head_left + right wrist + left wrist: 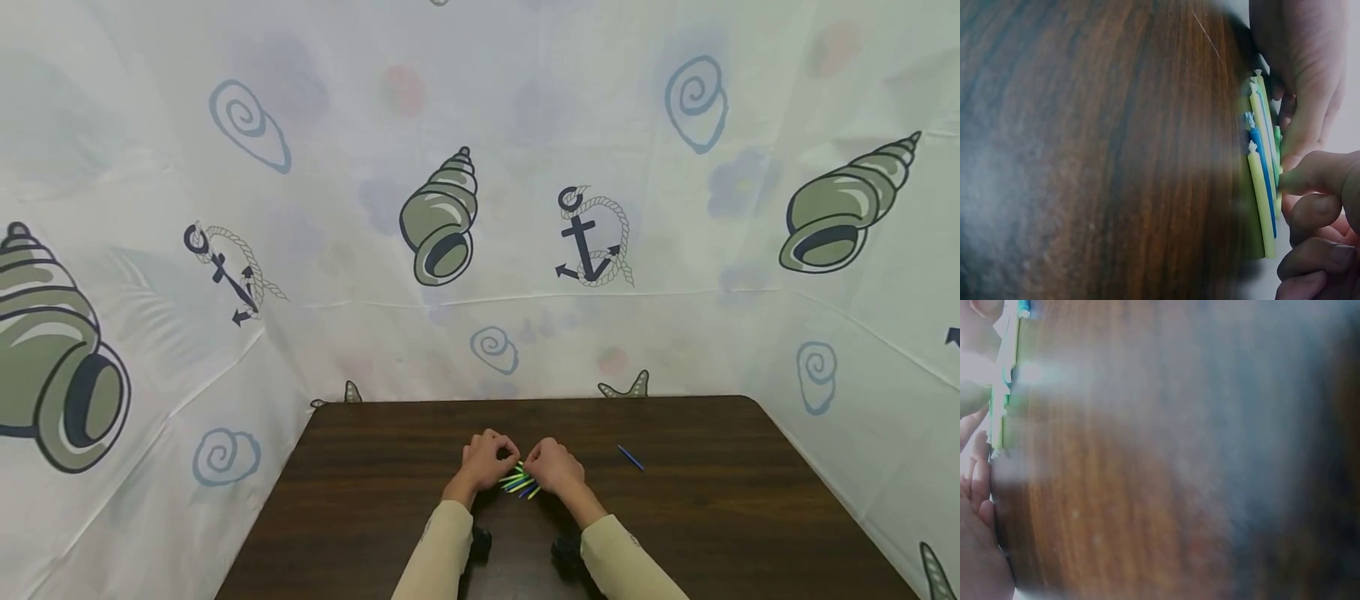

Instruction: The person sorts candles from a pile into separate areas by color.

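Several thin candles (513, 483) in yellow, green and blue lie fanned out on the dark wooden table, between and just below the hands. Pale wicks show at their ends, as on a yellow candle (1261, 200) and a blue candle (1260, 150) in the right wrist view. My left hand (483, 460) has thumb and forefinger brought together in a ring, pinching at the far end of the pile. Its fingertips are right beside a green candle (996, 415). My right hand (553, 467) meets it there, fingers curled and tips pinching at the same candles; the fingers partly cover them.
One blue candle (631, 457) lies alone on the table (712, 500), right of the hands. Dark wrist devices sit under both cuffs. A white cloth (517, 350) printed with shells and anchors hangs behind the table and along its sides.
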### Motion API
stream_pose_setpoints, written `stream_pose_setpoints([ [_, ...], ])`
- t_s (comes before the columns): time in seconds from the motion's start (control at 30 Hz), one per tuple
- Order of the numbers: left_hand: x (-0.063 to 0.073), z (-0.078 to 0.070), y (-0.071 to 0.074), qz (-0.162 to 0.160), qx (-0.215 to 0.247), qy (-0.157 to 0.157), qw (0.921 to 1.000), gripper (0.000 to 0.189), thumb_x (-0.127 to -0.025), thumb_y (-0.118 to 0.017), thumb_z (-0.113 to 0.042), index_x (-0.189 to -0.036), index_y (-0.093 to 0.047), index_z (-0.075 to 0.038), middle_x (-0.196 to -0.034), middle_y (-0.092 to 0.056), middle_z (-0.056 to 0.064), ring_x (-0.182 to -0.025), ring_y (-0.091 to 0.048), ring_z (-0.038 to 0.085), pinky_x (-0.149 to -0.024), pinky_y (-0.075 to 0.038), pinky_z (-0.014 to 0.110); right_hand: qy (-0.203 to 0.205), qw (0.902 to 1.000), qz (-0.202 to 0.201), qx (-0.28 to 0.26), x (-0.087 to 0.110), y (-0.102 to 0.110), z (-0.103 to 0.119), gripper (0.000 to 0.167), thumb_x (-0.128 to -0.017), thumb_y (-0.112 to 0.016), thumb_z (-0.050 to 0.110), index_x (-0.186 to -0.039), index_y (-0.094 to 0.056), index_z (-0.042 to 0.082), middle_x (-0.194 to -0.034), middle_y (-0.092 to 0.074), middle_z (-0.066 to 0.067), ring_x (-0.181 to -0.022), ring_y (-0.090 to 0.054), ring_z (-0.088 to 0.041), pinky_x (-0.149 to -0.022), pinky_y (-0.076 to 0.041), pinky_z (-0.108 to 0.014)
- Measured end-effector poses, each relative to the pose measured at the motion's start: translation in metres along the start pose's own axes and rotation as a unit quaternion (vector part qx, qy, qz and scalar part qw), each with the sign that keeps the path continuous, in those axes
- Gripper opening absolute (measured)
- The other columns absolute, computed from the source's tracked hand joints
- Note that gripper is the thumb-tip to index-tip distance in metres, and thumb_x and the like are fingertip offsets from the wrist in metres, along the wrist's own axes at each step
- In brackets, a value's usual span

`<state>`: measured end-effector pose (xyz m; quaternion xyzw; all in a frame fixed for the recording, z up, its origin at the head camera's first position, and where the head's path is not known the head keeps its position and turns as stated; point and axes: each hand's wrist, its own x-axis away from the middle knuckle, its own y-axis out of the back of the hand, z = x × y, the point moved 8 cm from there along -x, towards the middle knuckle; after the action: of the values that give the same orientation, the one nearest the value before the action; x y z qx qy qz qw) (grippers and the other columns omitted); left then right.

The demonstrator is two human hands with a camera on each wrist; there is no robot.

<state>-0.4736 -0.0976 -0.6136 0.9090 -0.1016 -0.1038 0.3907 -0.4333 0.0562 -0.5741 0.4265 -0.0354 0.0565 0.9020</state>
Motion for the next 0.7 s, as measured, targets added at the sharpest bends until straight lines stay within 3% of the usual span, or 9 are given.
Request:
stream_pose_setpoints([
  [0.33, 0.0, -0.007, 0.004, -0.001, -0.001, -0.005, 1.0, 0.007, -0.101, -0.072, -0.031, -0.097, -0.076, -0.027, -0.12, -0.059, 0.005, -0.122, -0.048, 0.037, -0.101, -0.034, 0.061, 0.009, 0.9989, -0.02, 0.041, -0.002, -0.001, 0.005, 0.029, -0.097, -0.072, 0.022, -0.069, -0.066, 0.017, -0.065, -0.059, 0.002, -0.059, -0.056, -0.019, -0.061, -0.04, -0.039],
  [0.57, 0.0, 0.002, 0.0, 0.0, 0.011, -0.009, 0.9999, 0.007, -0.103, -0.071, -0.03, -0.101, -0.077, -0.027, -0.123, -0.062, 0.005, -0.127, -0.05, 0.037, -0.107, -0.033, 0.065, 0.01, 0.9991, -0.024, 0.032, -0.003, -0.007, 0.0, 0.039, -0.097, -0.073, 0.023, -0.061, -0.058, 0.02, -0.058, -0.048, 0.005, -0.054, -0.05, -0.018, -0.059, -0.036, -0.038],
  [0.7, 0.003, 0.006, 0.0, -0.01, 0.022, -0.011, 0.9997, 0.006, -0.103, -0.072, -0.03, -0.105, -0.077, -0.027, -0.118, -0.063, 0.003, -0.121, -0.051, 0.034, -0.106, -0.033, 0.066, 0.01, 0.9991, -0.027, 0.03, -0.001, -0.009, 0.0, 0.039, -0.095, -0.074, 0.023, -0.059, -0.056, 0.02, -0.057, -0.048, 0.005, -0.054, -0.05, -0.018, -0.058, -0.036, -0.038],
])
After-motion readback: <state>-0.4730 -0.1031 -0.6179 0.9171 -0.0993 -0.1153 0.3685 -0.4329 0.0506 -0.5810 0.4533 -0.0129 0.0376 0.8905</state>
